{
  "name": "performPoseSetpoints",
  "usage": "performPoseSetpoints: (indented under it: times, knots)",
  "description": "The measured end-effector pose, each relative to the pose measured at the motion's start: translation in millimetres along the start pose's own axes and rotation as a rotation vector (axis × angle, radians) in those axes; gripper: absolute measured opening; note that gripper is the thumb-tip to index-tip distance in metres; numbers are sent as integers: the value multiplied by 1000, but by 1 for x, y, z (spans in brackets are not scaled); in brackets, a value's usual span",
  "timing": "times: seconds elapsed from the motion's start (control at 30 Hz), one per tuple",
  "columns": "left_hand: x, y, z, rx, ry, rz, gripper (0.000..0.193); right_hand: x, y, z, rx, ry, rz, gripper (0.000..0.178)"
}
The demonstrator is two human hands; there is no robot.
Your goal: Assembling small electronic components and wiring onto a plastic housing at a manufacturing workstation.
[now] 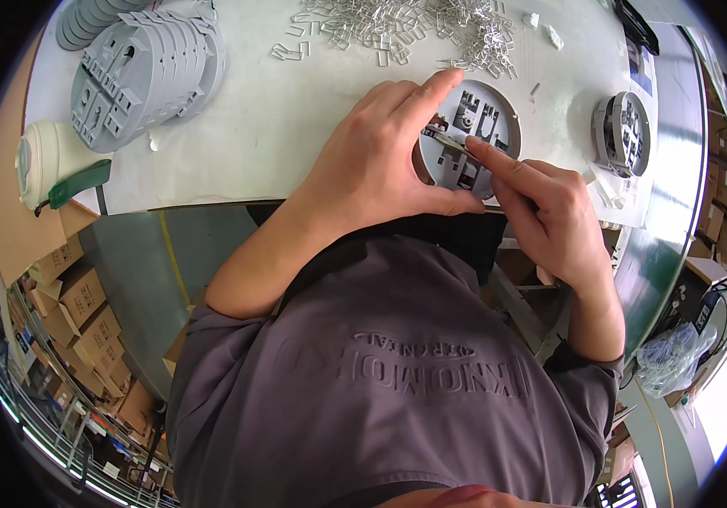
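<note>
A round grey plastic housing (506, 110) with slots and moulded ribs rests at the table's front edge. My left hand (380, 140) is wrapped round its left side, thumb at the near rim and fingers at the far rim. Over the housing's middle, my right hand (541, 190) reaches in from the right with its index fingertip pressed on a thin strip-like part (448, 140) inside. The other right fingers are curled at the near right rim; whether they pinch anything small is hidden.
Bent metal wire clips (397, 25) lie in a loose pile at the far middle. Stacked grey round housings (148, 80) stand at the left, near a white and green tape dispenser (59, 169). More round housings (623, 134) sit at the right. Cardboard boxes (93, 330) fill shelving at lower left.
</note>
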State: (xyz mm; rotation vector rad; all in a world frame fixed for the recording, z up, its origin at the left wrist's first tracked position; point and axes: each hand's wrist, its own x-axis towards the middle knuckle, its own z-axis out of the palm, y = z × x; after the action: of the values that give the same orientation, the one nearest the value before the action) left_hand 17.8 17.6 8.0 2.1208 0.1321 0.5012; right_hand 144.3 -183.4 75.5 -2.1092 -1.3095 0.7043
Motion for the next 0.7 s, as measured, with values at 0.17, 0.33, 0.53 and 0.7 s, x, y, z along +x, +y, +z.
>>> performPoseSetpoints:
  times: [0.17, 0.33, 0.53, 0.7]
  knots:
    - [-1, 1, 0, 1, -7, -18, 110, 6, -8, -4, -23, -16, -13, 48]
    - [-2, -1, 1, -2, -16, -10, 110, 20, -32, -16, -298, -91, -33, 49]
    - [-3, -6, 3, -15, 18, 38, 110, 27, -65, -38, -629, -192, 2, 51]
    - [-3, -7, 4, -25, 41, 55, 109, 26, -63, -33, -563, -172, -14, 52]
